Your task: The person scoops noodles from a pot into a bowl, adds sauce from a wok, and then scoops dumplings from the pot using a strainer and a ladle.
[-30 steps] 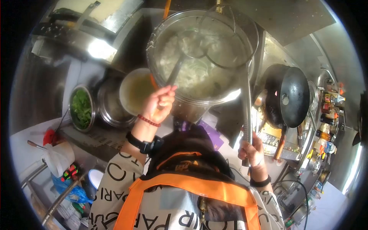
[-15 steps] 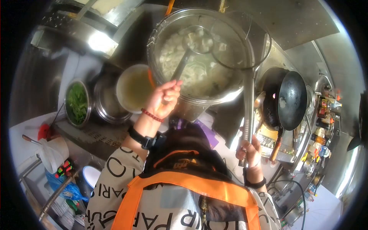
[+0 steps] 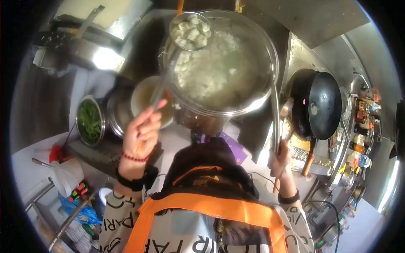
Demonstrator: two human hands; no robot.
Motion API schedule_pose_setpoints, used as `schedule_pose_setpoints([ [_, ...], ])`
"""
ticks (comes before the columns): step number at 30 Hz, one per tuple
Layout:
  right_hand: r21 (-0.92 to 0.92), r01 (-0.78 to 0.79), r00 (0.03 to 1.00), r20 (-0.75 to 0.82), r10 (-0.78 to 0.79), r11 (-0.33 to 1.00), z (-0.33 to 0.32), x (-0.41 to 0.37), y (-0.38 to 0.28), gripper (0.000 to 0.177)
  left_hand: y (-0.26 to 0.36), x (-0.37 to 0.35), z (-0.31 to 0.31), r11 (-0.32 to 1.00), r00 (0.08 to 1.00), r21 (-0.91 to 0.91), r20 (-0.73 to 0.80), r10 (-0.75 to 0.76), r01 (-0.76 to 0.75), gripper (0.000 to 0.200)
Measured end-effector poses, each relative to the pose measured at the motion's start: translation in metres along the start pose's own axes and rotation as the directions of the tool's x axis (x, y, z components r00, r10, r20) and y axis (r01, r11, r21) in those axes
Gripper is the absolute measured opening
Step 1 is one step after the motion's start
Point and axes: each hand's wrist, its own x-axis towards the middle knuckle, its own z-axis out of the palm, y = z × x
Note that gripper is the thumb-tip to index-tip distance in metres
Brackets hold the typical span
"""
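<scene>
My left hand (image 3: 142,134) is closed round the long handle of a metal skimmer (image 3: 162,80). Its round head, heaped with whitish chunks (image 3: 192,33), is raised over the far left rim of a large steel pot (image 3: 230,112). Cloudy liquid with more pale pieces fills the pot, partly veiled by steam. On the right, my right hand (image 3: 281,160) grips the long metal handle of a strainer (image 3: 275,120). That handle runs up along the pot's right side; the strainer's head is hard to make out there.
Left of the pot are a bowl of pale liquid (image 3: 145,95), a steel pot (image 3: 114,111) and a bowl of green leaves (image 3: 90,122). A black wok (image 3: 325,105) and a small ladle (image 3: 287,107) are to the right. Several bottles (image 3: 358,147) line the far right.
My left hand has moved left and toward me, lifting the skimmer with its chunks out of the pot. The strainer's large ring, plain above the pot's right side before, is now indistinct.
</scene>
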Motion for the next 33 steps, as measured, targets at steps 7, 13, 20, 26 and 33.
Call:
schedule_pose_setpoints([
  [7,0.464,-0.663,0.723,0.600,0.343,0.587,0.009,0.033,-0.051,0.029,-0.002,-0.043,0.019,0.993,0.989,0.044,-0.101,0.112,-0.108,0.044],
  [13,0.496,-0.766,0.625,0.723,0.295,0.409,0.042,0.051,-0.038,0.036,-0.005,-0.051,0.010,0.991,0.985,0.018,-0.114,0.132,-0.130,0.044],
  [20,0.585,-0.749,0.559,0.810,0.177,-0.311,0.038,0.028,-0.016,0.037,-0.008,-0.043,-0.003,0.994,0.972,0.022,-0.207,0.111,-0.109,0.041],
  [26,0.683,-0.724,0.673,0.669,0.317,0.096,-0.013,0.001,-0.040,0.043,-0.011,-0.016,-0.028,0.994,0.960,0.104,-0.275,0.053,-0.026,0.040],
  [33,0.507,-0.529,0.821,0.507,0.262,0.680,-0.033,-0.030,-0.059,0.049,-0.022,0.033,-0.052,0.996,0.947,0.014,-0.311,-0.080,0.089,0.029],
])
